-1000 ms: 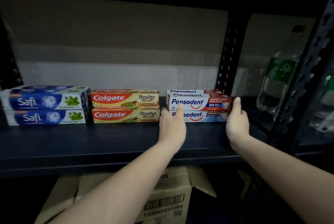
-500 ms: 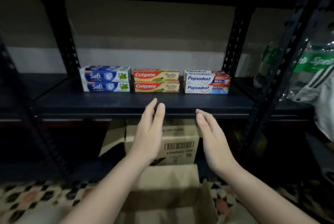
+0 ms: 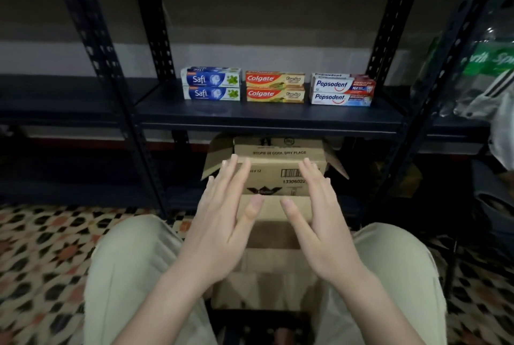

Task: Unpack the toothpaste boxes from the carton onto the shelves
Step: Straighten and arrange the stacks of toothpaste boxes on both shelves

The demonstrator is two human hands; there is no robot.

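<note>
Hovering side by side over the lap, both hands are empty w/ fingers straight and loosely spread, palms angled toward each other. Left hand (image 3: 222,222) is sitting just left of centre, right hand (image 3: 319,222) just right, w/ a gap between the thumbs. Nothing is pinched or gripped; fingertips are a bit motion-blurred, so can't tell if they're brushing cardboard or floating above it. Prob. they're held flat and apart like this to go for the box's sides or dip into its mouth.

Knees in beige trousers (image 3: 128,275) are bracketing the carton (image 3: 278,161), which is sitting on the patterned floor (image 3: 41,247) right in front of the person and reaching back under the shelf edge. Its flaps are splaying outward left and right, so it's open, handy for reaching in. Inside is too dark to say whether any boxes are left.

Beyond and above the fingertips, well apart from them, the toothpaste boxes are lying on the dark metal shelf (image 3: 264,117): Safi boxes (image 3: 211,85) on the left, Colgate boxes (image 3: 274,86) in the middle, Pepsodent boxes (image 3: 342,90) on the right. Each brand is stacked two high, labels facing out, small gaps between stacks; looks sorted by brand for easy reading. Pepsodent top box is sitting slightly skewed on the lower one.

Far right, on a neighbouring bay, clear bottles w/ green labels (image 3: 484,66) are showing, blurred.
</note>
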